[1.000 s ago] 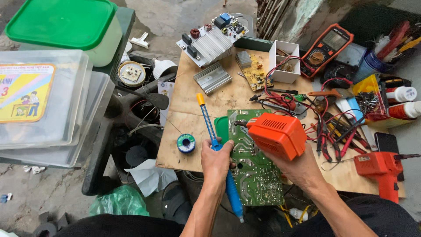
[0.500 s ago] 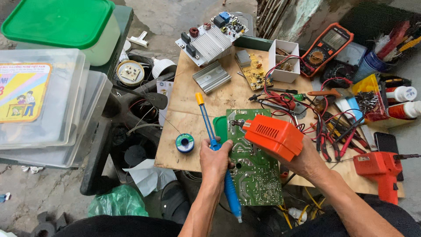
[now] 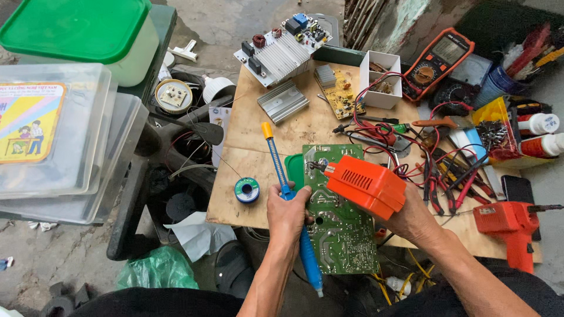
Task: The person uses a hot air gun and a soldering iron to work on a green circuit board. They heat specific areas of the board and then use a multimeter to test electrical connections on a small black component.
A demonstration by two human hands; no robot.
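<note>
Orange soldering gun (image 3: 367,186), gripped in the right hand (image 3: 411,217), hovers over the green board (image 3: 338,226) beside the left hand (image 3: 288,212) clamping the blue pump (image 3: 286,194); a slip might scorch fingers.

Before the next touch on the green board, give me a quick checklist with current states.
1. Left hand grips blue desoldering pump: ok.
2. Right hand holds orange soldering gun: ok.
3. Gun tip over green circuit board: ok; contact cannot tell.
4. Board fully supported: not ok, its near end overhangs the wooden board.
5. Solder spool within reach of the left hand: ok.
6. Red leads off the board: cannot tell.
</note>
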